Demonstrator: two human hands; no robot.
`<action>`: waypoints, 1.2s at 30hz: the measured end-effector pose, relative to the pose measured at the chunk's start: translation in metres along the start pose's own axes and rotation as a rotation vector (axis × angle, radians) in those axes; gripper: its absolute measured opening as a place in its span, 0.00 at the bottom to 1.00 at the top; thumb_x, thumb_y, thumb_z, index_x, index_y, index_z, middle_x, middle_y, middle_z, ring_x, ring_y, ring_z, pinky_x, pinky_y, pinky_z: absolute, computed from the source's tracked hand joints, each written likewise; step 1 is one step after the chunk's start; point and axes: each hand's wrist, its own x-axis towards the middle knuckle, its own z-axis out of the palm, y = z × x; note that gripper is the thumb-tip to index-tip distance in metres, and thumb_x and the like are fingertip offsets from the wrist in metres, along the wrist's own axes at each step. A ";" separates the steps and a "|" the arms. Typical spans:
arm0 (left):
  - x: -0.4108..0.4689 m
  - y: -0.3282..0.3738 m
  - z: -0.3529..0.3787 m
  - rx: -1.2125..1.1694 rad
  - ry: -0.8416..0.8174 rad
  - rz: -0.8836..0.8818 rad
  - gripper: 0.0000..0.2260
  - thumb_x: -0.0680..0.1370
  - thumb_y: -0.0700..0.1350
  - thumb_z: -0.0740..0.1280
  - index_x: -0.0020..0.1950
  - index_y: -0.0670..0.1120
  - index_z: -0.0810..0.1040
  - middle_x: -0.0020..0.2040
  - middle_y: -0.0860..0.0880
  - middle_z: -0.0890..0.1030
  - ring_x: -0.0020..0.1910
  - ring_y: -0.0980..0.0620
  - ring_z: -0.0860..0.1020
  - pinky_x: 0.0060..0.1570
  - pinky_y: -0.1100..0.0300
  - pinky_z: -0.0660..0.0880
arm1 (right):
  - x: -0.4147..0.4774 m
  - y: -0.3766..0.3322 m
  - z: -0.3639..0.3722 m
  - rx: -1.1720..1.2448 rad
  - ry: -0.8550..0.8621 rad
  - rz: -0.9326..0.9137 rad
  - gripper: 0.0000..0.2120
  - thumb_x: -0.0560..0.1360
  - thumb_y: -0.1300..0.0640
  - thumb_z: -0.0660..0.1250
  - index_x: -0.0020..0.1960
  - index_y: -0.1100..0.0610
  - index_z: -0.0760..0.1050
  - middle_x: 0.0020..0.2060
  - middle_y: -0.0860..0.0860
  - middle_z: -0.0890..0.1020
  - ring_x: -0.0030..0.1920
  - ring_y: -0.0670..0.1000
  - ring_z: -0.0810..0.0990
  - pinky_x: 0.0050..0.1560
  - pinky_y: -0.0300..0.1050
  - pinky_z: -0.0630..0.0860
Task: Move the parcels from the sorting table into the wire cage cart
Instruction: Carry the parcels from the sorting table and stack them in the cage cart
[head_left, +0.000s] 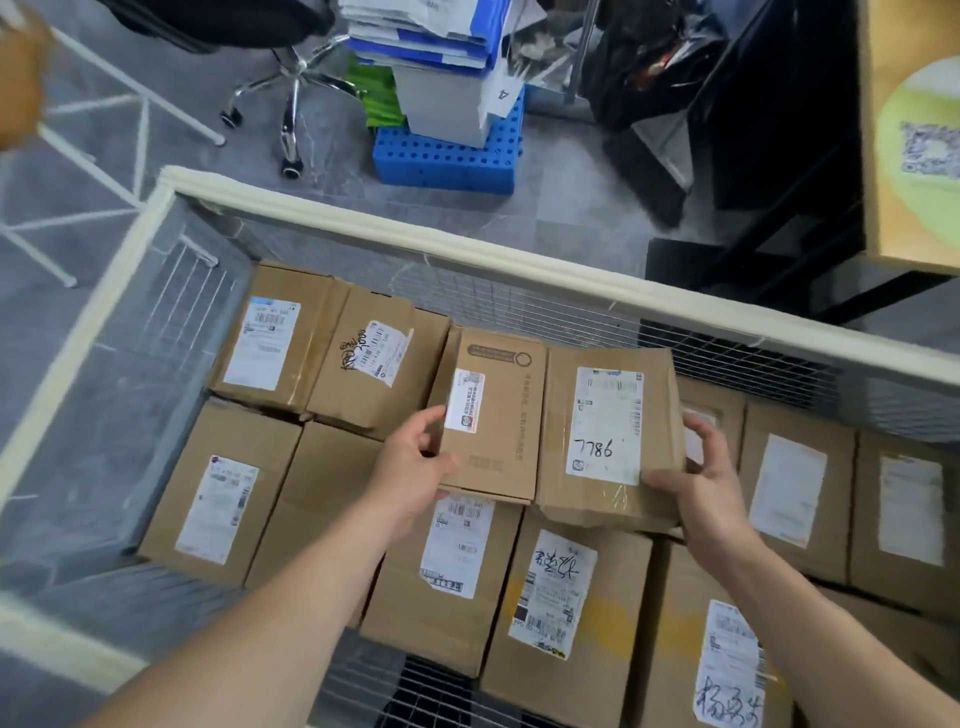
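While over cart (415, 236), printed parcel (498, 431) gripped edgewise by left hand (410, 467), 7786 parcel (608, 426) by right hand (706, 483); judged light, stiff.

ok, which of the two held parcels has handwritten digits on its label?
The parcel in the right hand: 7786 in pen. The box in the left hand has only a printed sticker.

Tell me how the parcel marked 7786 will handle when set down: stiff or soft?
Probably soft rather than stiff: the 7786 parcel has creased, bulging cardboard sides. Likely light: the right hand alone grips it by one edge. The glossy tape on its lower edge may be slightly slippery.
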 end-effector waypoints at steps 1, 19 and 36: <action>0.003 0.001 -0.007 -0.005 0.009 0.004 0.26 0.79 0.30 0.66 0.71 0.54 0.72 0.56 0.45 0.82 0.53 0.46 0.83 0.45 0.47 0.83 | 0.003 -0.002 0.009 -0.004 -0.007 -0.006 0.36 0.73 0.71 0.70 0.69 0.39 0.65 0.55 0.54 0.80 0.52 0.59 0.81 0.47 0.58 0.81; 0.082 -0.003 -0.071 0.155 0.099 0.046 0.25 0.77 0.30 0.65 0.67 0.56 0.73 0.57 0.50 0.83 0.53 0.49 0.81 0.47 0.53 0.79 | 0.051 0.003 0.104 -0.012 0.041 -0.046 0.35 0.73 0.72 0.69 0.70 0.42 0.65 0.54 0.52 0.81 0.51 0.57 0.82 0.41 0.52 0.81; 0.063 0.019 -0.051 0.818 0.040 0.116 0.20 0.82 0.40 0.62 0.74 0.41 0.69 0.75 0.45 0.68 0.72 0.44 0.69 0.69 0.53 0.66 | 0.036 0.015 0.098 -0.314 -0.010 -0.017 0.31 0.76 0.68 0.68 0.77 0.53 0.67 0.66 0.43 0.75 0.65 0.47 0.73 0.57 0.41 0.71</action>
